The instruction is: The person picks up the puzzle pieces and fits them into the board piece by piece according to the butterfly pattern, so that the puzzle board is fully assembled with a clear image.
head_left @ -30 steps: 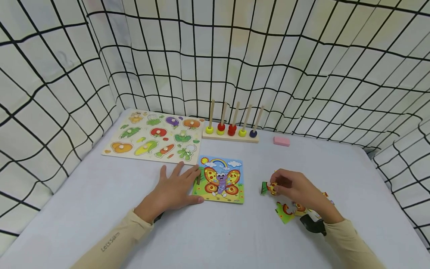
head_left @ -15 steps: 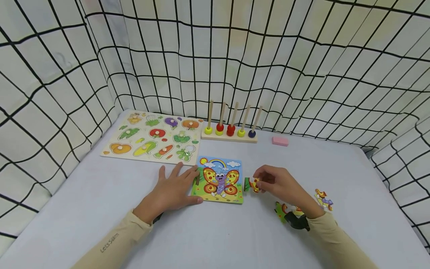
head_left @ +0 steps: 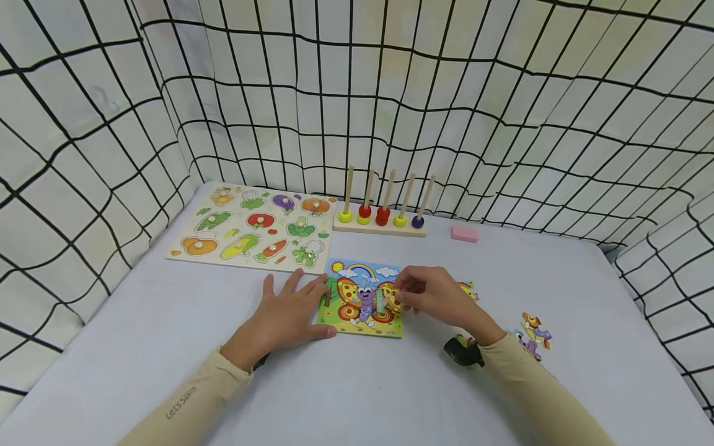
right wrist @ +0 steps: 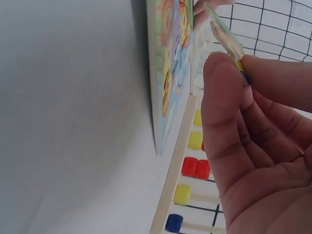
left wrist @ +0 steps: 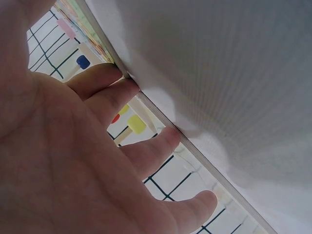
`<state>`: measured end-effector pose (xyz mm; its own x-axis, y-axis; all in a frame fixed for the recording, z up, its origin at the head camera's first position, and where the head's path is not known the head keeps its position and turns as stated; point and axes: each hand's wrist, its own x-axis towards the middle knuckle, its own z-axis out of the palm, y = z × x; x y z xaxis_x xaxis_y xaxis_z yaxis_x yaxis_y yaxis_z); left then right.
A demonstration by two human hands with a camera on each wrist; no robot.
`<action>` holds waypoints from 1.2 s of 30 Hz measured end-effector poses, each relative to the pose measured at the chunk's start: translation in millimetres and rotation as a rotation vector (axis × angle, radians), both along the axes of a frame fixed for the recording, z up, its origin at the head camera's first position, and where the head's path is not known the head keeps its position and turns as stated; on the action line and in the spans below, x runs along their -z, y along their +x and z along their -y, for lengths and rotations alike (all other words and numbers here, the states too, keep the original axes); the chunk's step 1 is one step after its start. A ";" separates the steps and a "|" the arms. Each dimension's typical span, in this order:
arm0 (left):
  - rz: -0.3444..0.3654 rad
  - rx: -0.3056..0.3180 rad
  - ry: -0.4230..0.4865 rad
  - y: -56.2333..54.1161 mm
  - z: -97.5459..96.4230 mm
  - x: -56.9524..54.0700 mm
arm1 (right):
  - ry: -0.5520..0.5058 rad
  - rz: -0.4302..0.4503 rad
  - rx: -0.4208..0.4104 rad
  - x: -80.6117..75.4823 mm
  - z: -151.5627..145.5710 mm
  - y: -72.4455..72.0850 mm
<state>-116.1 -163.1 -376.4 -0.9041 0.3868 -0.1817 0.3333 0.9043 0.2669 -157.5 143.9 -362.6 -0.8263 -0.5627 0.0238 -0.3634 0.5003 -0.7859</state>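
Note:
A square butterfly puzzle board [head_left: 365, 325] lies at the middle of the table. My left hand [head_left: 290, 316] is spread flat, its fingertips at the board's left edge; the left wrist view has these fingers [left wrist: 156, 146] at the thin edge. Between thumb and fingertips my right hand [head_left: 437, 297] pinches a puzzle piece [right wrist: 229, 39], held above the board's right wing. Several loose puzzle pieces [head_left: 535, 334] lie to the right, some partly hidden under my right hand and forearm.
At the back left lies a vegetable peg board [head_left: 223, 263]. Beside it stands a wooden bead stacker [head_left: 380, 229] with five pegs, and a pink block [head_left: 464, 234] lies to its right. Black netting [head_left: 357, 111] over white cloth walls in the table [head_left: 357, 396].
My right hand has moved left with the puzzle piece, from the loose pieces to over the butterfly board. My left hand has stayed in place at the board's edge.

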 end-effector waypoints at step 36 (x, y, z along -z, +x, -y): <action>-0.018 0.008 0.003 1.9 2.8 -1.2 | 0.119 0.113 0.086 0.9 85.3 -23.4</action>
<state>-114.2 -165.8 -375.2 -0.9043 0.3941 -0.1642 0.3449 0.9010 0.2631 -180.9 58.5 -363.5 -0.8651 -0.4832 -0.1348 -0.2278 0.6178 -0.7526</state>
